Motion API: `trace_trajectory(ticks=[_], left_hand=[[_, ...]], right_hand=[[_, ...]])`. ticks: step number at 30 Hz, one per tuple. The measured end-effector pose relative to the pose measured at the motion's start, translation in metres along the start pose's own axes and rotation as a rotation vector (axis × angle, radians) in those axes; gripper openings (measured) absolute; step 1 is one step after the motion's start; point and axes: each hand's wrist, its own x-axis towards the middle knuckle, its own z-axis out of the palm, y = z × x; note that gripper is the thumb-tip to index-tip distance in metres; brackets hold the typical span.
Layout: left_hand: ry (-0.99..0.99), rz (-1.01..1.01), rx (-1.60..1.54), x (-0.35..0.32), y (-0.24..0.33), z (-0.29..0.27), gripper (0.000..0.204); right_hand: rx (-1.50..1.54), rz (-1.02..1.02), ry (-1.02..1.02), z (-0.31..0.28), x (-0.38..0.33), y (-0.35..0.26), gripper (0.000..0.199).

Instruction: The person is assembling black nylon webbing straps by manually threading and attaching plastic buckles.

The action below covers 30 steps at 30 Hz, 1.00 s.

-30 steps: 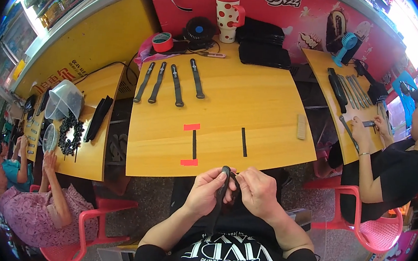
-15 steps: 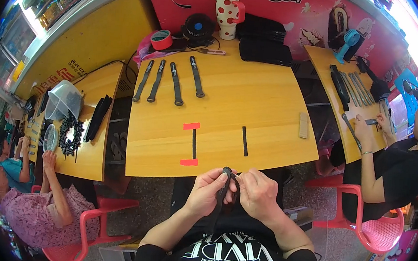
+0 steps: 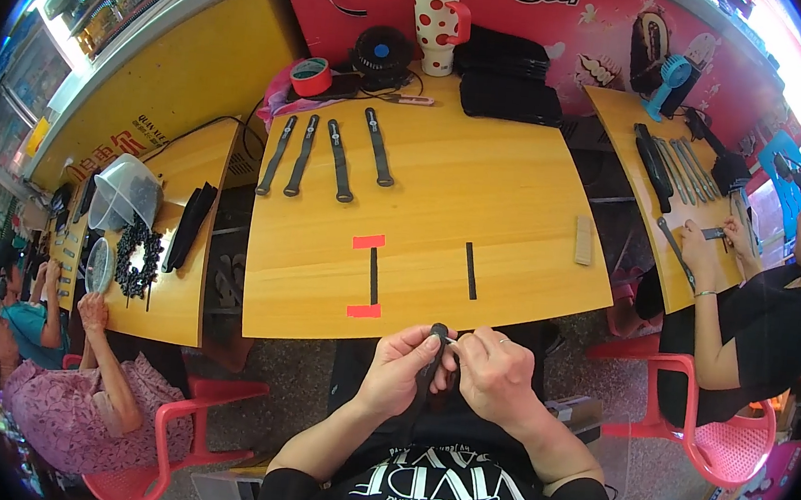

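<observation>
Just past the table's near edge, in front of my body, my left hand is closed round a black strap. Its rounded end points up between thumb and fingers, and its tail hangs toward my shirt. My right hand is pinched close beside that end. A thin pale bit shows between its fingers and the strap; too small to name. Several similar black straps lie in a row at the table's far left.
Red tape pieces and two black strips lie on the wooden table. A beige block sits at the right edge. Behind are a tape roll, fan, spotted tumbler and black pouches. People work at both sides.
The right fingers have shifted slightly at the strap's end, and a pale bit now shows there. My left hand keeps its hold. The straps on the table have not moved.
</observation>
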Motion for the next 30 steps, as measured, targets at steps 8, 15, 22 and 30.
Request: trace_trajectory(ticks=[8,15,22,30], left_hand=[[-0.052,0.025,-0.042,0.0013,0.0038,0.0041,0.025],[-0.028,0.010,-0.037,0.0014,0.0030,0.0024,0.026],[-0.028,0.015,-0.034,0.0012,0.0032,0.0018,0.025],[0.030,0.069,0.109,-0.0026,0.0017,0.0037,0.023]], right_hand=[[-0.042,-0.008,0.064,-0.0032,0.0008,0.0004,0.014],[-0.055,0.004,0.021,-0.0025,-0.0003,-0.0013,0.015],[-0.053,0.002,0.013,-0.0017,-0.0006,-0.0014,0.014],[-0.092,-0.028,-0.015,-0.0025,-0.0012,-0.0023,0.013]])
